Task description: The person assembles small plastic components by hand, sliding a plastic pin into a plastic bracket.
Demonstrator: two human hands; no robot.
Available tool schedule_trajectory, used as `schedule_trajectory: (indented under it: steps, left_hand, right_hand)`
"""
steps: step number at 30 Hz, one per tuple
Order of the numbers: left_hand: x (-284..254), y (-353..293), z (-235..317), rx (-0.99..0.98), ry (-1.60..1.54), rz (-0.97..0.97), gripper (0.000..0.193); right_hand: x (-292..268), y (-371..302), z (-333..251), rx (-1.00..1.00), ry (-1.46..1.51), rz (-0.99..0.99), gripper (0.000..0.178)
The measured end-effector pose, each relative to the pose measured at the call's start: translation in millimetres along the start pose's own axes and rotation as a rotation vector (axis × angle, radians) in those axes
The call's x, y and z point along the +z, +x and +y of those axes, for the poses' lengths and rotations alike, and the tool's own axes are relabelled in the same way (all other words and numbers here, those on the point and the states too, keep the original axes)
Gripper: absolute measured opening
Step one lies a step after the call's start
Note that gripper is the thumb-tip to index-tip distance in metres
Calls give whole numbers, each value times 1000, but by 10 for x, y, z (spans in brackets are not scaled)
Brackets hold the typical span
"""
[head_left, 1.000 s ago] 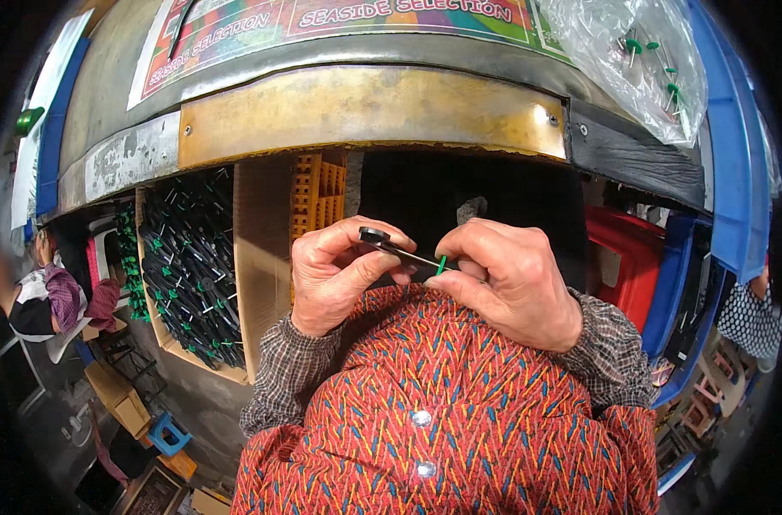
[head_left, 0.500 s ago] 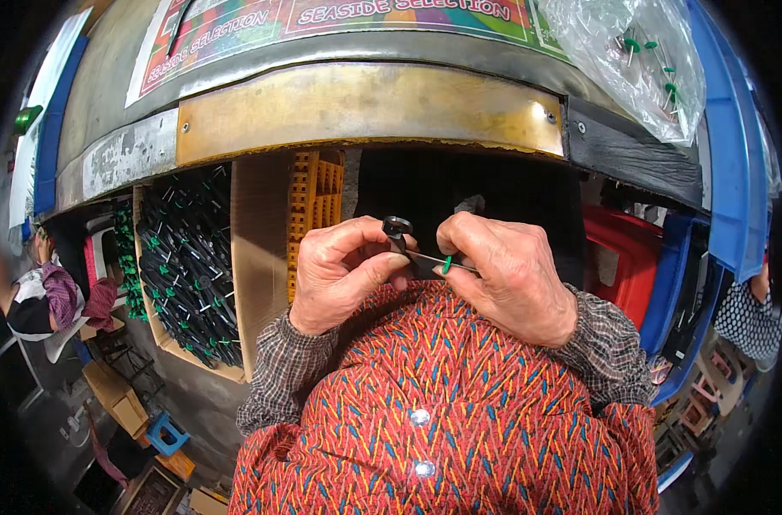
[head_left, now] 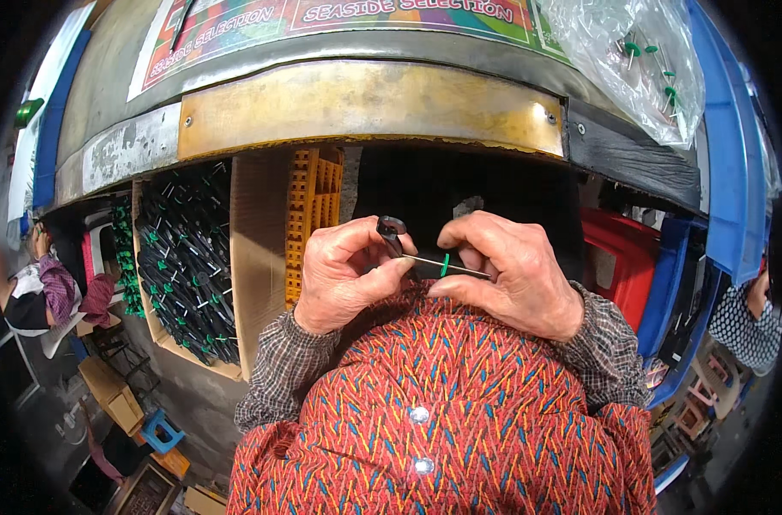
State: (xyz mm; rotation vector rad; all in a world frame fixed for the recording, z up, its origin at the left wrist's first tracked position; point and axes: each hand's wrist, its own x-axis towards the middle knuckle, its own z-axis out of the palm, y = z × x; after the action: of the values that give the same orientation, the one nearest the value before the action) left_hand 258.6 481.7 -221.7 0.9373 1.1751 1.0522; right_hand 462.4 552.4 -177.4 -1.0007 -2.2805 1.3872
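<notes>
Between the thumb and fingers of my left hand (head_left: pixel 350 273) is a black plastic handle (head_left: pixel 392 227) with a round, flared end. A thin metal rod (head_left: pixel 425 259) runs from it toward the right. Partway along the rod sits a small green disc (head_left: pixel 445 264). My right hand (head_left: pixel 521 273) is around the rod's far end, thumb and forefinger spread apart on either side of it. Its curled inner fingers are partly hidden behind the rod. Both hands are just above my red patterned apron (head_left: pixel 459 369), below the table edge.
A cardboard box (head_left: pixel 260 249) full of black pieces with green discs and metal rods stands at left, beside an orange plastic crate (head_left: pixel 305 219). A clear bag (head_left: pixel 609 73) with similar green pieces lies on the table. Red (head_left: pixel 622 257) and blue containers are at right. Other people sit on both sides.
My right thumb and forefinger have parted from around the green disc, and the hand has shifted slightly right, uncovering more of the rod. My left hand keeps its hold on the black handle.
</notes>
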Motion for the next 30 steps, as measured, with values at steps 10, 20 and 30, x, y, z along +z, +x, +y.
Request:
schedule_trajectory:
  steps: [10, 20, 30]
  left_hand:
    - [39, 0, 0, 38, 22, 5, 5]
    - [63, -2, -12, 31, 10, 30, 5]
    - [66, -15, -14, 36, 22, 31, 6]
  right_hand:
    - [84, -30, 19, -34, 65, 118, 24]
    - [145, 6, 25, 56, 126, 77, 33]
    - [125, -40, 76, -45, 56, 98, 27]
